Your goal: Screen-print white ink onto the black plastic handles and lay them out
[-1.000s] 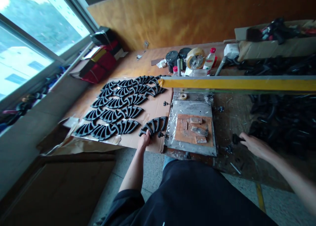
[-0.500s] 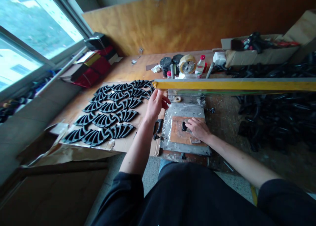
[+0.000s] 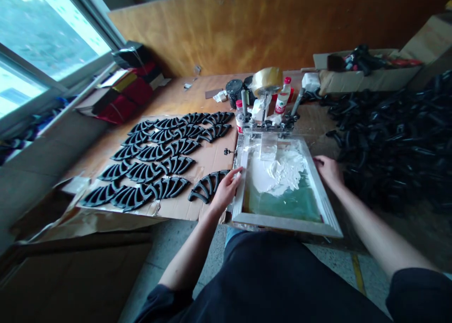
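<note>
A silkscreen frame (image 3: 286, 222) with a pale metal border lies lowered in front of me. White ink (image 3: 282, 174) is smeared over the upper part of its green mesh (image 3: 282, 206). My left hand (image 3: 228, 189) holds the left rail, its fingertips on the border. At the right rail, my right hand (image 3: 329, 171) has its fingers bent around the outer edge. A translucent flat piece (image 3: 269, 146) stands at the back of the mesh, near the hinge clamp (image 3: 270, 126). The board under the screen is hidden.
Rows of black curved ribbed parts (image 3: 136, 172) lie on cardboard at left, one such part (image 3: 205, 186) close to my left hand. Many black parts (image 3: 381, 144) are heaped at right. Behind are a tape roll (image 3: 267, 82), bottles (image 3: 282, 97) and a carton (image 3: 370, 80).
The frame has swung down from its raised, edge-on position to lie flat. My left hand came down with it; my right hand left the small black part on the board and moved to the right rail.
</note>
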The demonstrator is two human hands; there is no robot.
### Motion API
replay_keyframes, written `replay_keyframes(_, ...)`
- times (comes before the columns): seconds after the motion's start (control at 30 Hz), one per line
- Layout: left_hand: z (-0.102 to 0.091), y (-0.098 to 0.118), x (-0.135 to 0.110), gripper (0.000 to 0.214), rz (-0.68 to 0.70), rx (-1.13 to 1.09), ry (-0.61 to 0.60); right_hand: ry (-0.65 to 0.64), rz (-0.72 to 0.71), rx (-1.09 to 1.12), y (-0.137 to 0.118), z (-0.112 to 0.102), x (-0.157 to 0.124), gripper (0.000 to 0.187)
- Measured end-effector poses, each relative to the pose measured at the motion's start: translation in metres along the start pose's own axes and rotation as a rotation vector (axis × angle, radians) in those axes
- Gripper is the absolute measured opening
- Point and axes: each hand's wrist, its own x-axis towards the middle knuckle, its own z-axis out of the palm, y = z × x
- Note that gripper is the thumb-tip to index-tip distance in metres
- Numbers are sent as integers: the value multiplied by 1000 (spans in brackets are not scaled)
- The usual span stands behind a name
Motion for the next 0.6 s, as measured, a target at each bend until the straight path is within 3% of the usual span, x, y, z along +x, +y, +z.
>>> replay_keyframes(0.07, 6, -28, 4, 59, -71, 77, -1, 237, 64, -123, -10, -2, 19, 42)
replay_keyframes(0.13, 10, -45, 10, 60, -101, 188, 27, 326, 26, -249, -35, 8, 43, 53)
replay_keyframes(0.2, 13, -53, 16, 58, -112, 278, 42, 216, -58, -343, -65, 25, 64, 59)
replay_keyframes(0.27, 13, -55, 19, 56, -121, 320, 36, 36, -73, -392, -89, 41, 75, 42)
replay_keyframes(0.4, 11, -57, 21, 54, -127, 318, 35, -213, -98, -395, -105, 58, 51, 10)
replay_keyframes(0.5, 11, -60, 21, 53, -134, 283, 44, -331, -312, -315, -100, 51, 17, 24)
replay_keyframes(0.6, 12, -62, 21, 53, -129, 261, 43, -479, -454, -236, -98, 38, 4, 36)
